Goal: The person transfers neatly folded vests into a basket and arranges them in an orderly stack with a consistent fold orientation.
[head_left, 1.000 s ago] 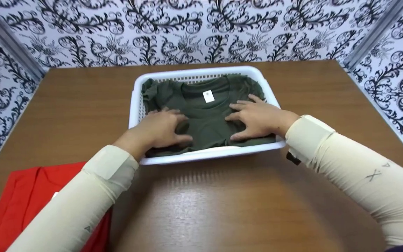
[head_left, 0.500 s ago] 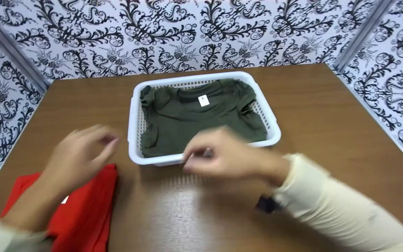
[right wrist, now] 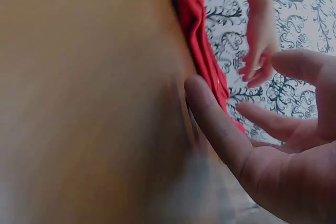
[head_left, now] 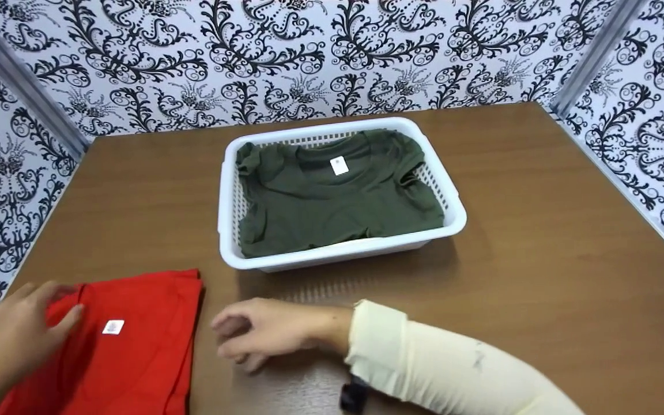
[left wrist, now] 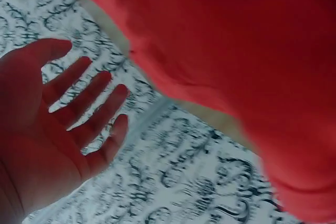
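A folded red T-shirt (head_left: 130,351) with a white neck label lies on the table at the front left. Over its left side hovers my left hand (head_left: 18,331), fingers spread and loosely bent; the left wrist view shows this hand (left wrist: 63,114) holding nothing, apart from the red cloth (left wrist: 210,40). My right hand (head_left: 274,331) is above the table just right of the red T-shirt, its fingers relaxed and nothing between them. In the right wrist view, the T-shirt's edge (right wrist: 197,35) shows beyond the fingers. A dark green T-shirt (head_left: 332,202) lies in the white basket (head_left: 343,249).
The basket stands in the middle of the brown wooden table (head_left: 539,230). Patterned black-and-white panels (head_left: 286,63) enclose the table at the back and sides. A small dark object (head_left: 353,396) hangs under the right wrist.
Both hands have left the green T-shirt in the basket and moved left and toward the front, to the red T-shirt. The basket and both T-shirts stay in place on the table.
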`<state>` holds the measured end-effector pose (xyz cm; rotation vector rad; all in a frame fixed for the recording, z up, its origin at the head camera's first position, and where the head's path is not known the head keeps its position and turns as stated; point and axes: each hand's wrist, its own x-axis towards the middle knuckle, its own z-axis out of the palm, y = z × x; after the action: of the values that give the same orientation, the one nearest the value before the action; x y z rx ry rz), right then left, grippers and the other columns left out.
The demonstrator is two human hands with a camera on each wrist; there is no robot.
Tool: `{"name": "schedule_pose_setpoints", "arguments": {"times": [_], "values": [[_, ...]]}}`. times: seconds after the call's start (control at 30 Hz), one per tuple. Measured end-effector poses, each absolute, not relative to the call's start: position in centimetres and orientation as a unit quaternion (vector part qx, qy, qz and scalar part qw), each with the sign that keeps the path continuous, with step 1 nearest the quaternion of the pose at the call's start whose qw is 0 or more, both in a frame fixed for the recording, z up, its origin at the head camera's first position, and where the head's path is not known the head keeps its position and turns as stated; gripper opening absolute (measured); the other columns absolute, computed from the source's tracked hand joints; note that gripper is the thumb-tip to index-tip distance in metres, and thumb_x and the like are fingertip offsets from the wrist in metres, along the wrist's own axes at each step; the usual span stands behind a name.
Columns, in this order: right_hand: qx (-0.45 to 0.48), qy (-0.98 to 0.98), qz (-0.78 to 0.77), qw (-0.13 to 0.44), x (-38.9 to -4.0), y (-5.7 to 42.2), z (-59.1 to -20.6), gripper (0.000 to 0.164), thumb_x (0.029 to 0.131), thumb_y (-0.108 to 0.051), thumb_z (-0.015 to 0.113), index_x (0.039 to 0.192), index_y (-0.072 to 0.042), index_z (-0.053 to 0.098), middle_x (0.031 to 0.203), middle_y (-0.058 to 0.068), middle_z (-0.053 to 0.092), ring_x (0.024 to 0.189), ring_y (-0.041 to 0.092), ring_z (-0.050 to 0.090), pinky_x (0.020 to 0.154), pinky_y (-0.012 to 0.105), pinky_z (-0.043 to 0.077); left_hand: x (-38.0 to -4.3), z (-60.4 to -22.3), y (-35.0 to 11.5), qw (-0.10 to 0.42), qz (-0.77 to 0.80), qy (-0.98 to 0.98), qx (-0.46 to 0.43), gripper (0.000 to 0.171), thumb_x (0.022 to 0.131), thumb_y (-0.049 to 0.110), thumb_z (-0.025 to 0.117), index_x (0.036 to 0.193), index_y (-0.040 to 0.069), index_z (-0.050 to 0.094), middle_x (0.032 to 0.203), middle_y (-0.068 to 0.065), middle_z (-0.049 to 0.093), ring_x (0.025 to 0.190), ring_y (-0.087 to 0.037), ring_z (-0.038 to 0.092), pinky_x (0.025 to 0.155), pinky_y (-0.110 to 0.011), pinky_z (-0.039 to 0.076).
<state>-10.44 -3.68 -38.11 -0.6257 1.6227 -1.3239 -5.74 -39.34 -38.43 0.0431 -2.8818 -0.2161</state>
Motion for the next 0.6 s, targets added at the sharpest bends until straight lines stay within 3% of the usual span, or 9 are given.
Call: {"name": "schedule_pose_setpoints", "arguments": {"times": [0.2, 0.4, 0.6], "values": [[-0.137, 0.563, -0.64, 0.504, -10.0, -6.3, -38.6, 0.046, 0.086, -0.001, 0.053, 0.128, -0.017, 0.046, 0.129, 0.003, 0.045, 0.096, 0.028, 0.061, 0.083, 0.048, 0.051, -5.4, -41.3, -42.3, 0.063, -0.066, -0.994, 0.059, 0.067, 0.076, 0.052, 0.067, 0.115, 0.0, 0.053, 0.101, -0.033, 0.057, 0.082, -0.049, 0.053, 0.06, -0.055, 0.039], [-0.077, 0.509, -0.691, 0.507, -9.5, -7.5, -38.7, 0.057, 0.087, -0.002, 0.055, 0.135, -0.025, 0.035, 0.134, 0.01, 0.042, 0.103, 0.031, 0.058, 0.087, 0.056, 0.046, -5.8, -42.7, -44.3, -0.042, -0.056, -0.994, 0.088, 0.105, 0.072, 0.068, 0.059, 0.133, -0.011, 0.027, 0.096, -0.047, 0.047, 0.078, -0.056, 0.049, 0.059, -0.059, 0.039], [-0.029, 0.483, -0.722, 0.495, -8.9, -8.7, -39.5, 0.059, 0.083, -0.001, 0.054, 0.134, -0.021, 0.031, 0.114, 0.017, 0.053, 0.099, 0.034, 0.06, 0.081, 0.06, 0.047, -5.7, -43.2, -44.7, -0.076, -0.077, -0.984, 0.14, 0.11, 0.069, 0.063, 0.067, 0.127, -0.018, 0.02, 0.085, -0.042, 0.047, 0.066, -0.046, 0.05, 0.061, -0.053, 0.044]]}}
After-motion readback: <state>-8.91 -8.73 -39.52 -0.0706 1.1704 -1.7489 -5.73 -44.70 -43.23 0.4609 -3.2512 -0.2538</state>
